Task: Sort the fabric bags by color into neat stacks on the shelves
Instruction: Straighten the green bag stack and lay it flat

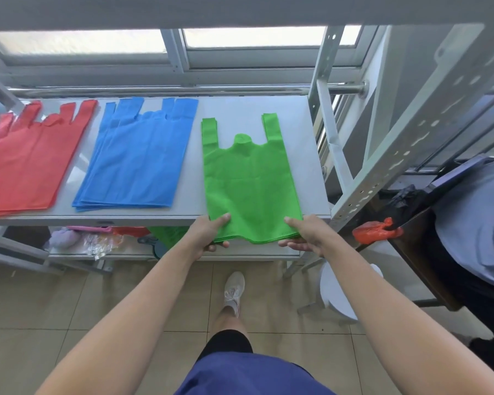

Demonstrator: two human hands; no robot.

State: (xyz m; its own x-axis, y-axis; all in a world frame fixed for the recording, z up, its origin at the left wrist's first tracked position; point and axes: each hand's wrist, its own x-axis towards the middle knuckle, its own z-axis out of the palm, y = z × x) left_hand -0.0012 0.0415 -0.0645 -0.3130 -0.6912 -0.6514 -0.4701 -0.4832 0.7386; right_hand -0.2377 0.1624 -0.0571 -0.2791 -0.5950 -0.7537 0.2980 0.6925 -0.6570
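Top: the top shelf (300,132) carries three stacks of bags side by side, handles toward the window (183,52) behind.
Left: the left stack (26,163) lies at the shelf's left end, running out of my view.
Centre: the middle stack (137,158) sits just right of it, apart from both neighbours.
Right: the right stack (248,181) overhangs the front lip.
Hands: my left hand (211,232) pinches that stack's near-left corner, my right hand (305,235) its near-right corner, thumbs on top.
Below: the lower shelf (257,250) holds clutter (97,240) left of my hands.
Floor: a stool (337,292) stands under my right arm.
Far right: a table (417,243) beside the shelving bears a plastic bag (374,230).
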